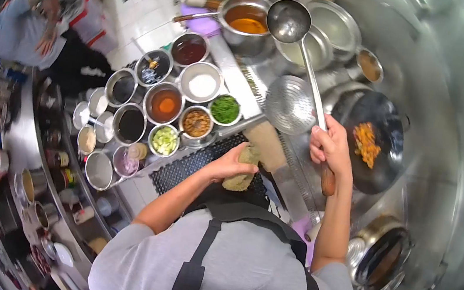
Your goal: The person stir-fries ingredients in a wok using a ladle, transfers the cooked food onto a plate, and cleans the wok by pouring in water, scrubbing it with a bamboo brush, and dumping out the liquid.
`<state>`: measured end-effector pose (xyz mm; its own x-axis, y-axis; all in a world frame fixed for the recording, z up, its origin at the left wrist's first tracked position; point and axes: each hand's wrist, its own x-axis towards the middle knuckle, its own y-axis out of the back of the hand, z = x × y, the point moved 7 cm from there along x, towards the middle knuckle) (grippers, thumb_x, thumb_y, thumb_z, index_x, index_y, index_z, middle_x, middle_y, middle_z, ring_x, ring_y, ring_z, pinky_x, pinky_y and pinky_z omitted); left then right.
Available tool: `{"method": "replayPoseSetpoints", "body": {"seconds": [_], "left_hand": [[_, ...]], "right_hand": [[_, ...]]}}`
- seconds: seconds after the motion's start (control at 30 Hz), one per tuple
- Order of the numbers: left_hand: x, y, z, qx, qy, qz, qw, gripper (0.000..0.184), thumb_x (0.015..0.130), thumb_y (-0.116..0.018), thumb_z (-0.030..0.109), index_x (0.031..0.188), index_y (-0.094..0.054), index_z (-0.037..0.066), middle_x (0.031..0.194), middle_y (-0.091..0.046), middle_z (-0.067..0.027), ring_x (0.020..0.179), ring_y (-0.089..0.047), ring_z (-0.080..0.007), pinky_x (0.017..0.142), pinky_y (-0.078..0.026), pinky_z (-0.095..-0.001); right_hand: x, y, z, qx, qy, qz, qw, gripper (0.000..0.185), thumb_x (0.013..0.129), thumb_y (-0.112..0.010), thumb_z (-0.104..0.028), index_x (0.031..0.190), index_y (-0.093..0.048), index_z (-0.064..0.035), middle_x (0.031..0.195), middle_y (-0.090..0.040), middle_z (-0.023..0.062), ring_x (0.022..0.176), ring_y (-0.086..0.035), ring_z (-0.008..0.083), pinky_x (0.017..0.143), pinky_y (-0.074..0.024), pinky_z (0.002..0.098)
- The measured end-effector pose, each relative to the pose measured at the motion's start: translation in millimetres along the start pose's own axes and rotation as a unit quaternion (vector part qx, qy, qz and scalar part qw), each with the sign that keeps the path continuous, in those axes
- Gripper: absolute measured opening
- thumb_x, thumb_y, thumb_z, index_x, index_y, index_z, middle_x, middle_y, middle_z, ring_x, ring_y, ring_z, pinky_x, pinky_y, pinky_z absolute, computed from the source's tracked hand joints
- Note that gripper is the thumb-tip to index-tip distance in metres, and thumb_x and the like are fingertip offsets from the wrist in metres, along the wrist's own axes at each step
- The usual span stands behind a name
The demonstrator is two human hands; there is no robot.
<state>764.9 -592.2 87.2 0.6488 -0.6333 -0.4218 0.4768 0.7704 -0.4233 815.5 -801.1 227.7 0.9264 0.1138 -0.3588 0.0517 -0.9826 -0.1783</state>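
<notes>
My right hand is closed around the handle of a long metal ladle, its bowl raised over the pots at the back of the stove. A greenish-brown folded cloth is gripped in my left hand, close to my apron. To the right of the ladle sits a black wok with orange-brown pieces of food in it. A round perforated skimmer lies just left of the ladle's handle.
On the left stand several metal containers: white powder, chopped greens, egg and dark sauces. A saucepan of amber liquid is at the back. Another person stands at far left. More pans sit lower right.
</notes>
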Motion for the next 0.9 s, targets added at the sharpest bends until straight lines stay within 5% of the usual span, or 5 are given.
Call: {"method": "replayPoseSetpoints", "body": {"seconds": [0.2, 0.33, 0.53, 0.73, 0.9], "left_hand": [[-5.1, 55.5, -4.5, -0.04, 0.016, 0.021, 0.999, 0.083, 0.081, -0.081, 0.021, 0.148, -0.035, -0.001, 0.132, -0.057, -0.0113, 0.121, -0.054, -0.0189, 0.104, -0.044, -0.034], [-3.4, 73.1, 1.6, -0.046, 0.008, 0.03, 0.998, 0.084, 0.081, -0.081, 0.021, 0.148, -0.034, 0.0, 0.133, -0.055, -0.0115, 0.121, -0.053, -0.0188, 0.104, -0.043, -0.0338], [2.3, 82.6, 13.2, -0.071, 0.001, 0.017, 0.997, 0.086, 0.081, -0.081, 0.021, 0.148, -0.033, -0.001, 0.13, -0.056, -0.0118, 0.119, -0.054, -0.0184, 0.102, -0.044, -0.0336], [7.7, 96.2, 3.3, -0.047, -0.015, 0.043, 0.998, 0.083, 0.081, -0.08, 0.021, 0.147, -0.035, -0.001, 0.127, -0.058, -0.0105, 0.116, -0.056, -0.0186, 0.101, -0.045, -0.0343], [9.6, 99.2, 4.2, -0.067, -0.004, 0.034, 0.997, 0.078, 0.081, -0.078, 0.019, 0.145, -0.037, 0.001, 0.126, -0.059, -0.0087, 0.115, -0.057, -0.0161, 0.1, -0.046, -0.0332]], "right_hand": [[76.3, -88.5, 12.9, -0.084, -0.067, -0.105, 0.989, 0.041, 0.095, -0.057, -0.009, 0.134, -0.051, 0.0005, 0.067, -0.049, -0.0025, 0.042, -0.035, 0.0038, 0.038, -0.0299, 0.023], [137.1, -140.5, 50.8, -0.306, 0.064, -0.119, 0.942, 0.048, 0.089, -0.063, -0.009, 0.133, -0.051, 0.0077, 0.098, -0.07, 0.0225, 0.086, -0.068, 0.0286, 0.084, -0.0521, 0.0388], [153.2, -162.9, 56.6, -0.498, 0.115, -0.053, 0.858, 0.047, 0.088, -0.061, -0.009, 0.132, -0.052, 0.0055, 0.105, -0.065, 0.0349, 0.103, -0.062, 0.0497, 0.089, -0.0492, 0.0506], [159.3, -166.0, 62.1, -0.456, 0.148, -0.094, 0.873, 0.043, 0.09, -0.06, -0.01, 0.128, -0.053, 0.0081, 0.089, -0.068, 0.0286, 0.08, -0.069, 0.0415, 0.074, -0.0545, 0.0447], [145.4, -161.3, 67.2, -0.198, -0.118, -0.102, 0.968, 0.039, 0.095, -0.057, -0.009, 0.131, -0.052, 0.0051, 0.064, -0.051, 0.0027, 0.045, -0.047, 0.0117, 0.041, -0.0419, 0.0304]]}}
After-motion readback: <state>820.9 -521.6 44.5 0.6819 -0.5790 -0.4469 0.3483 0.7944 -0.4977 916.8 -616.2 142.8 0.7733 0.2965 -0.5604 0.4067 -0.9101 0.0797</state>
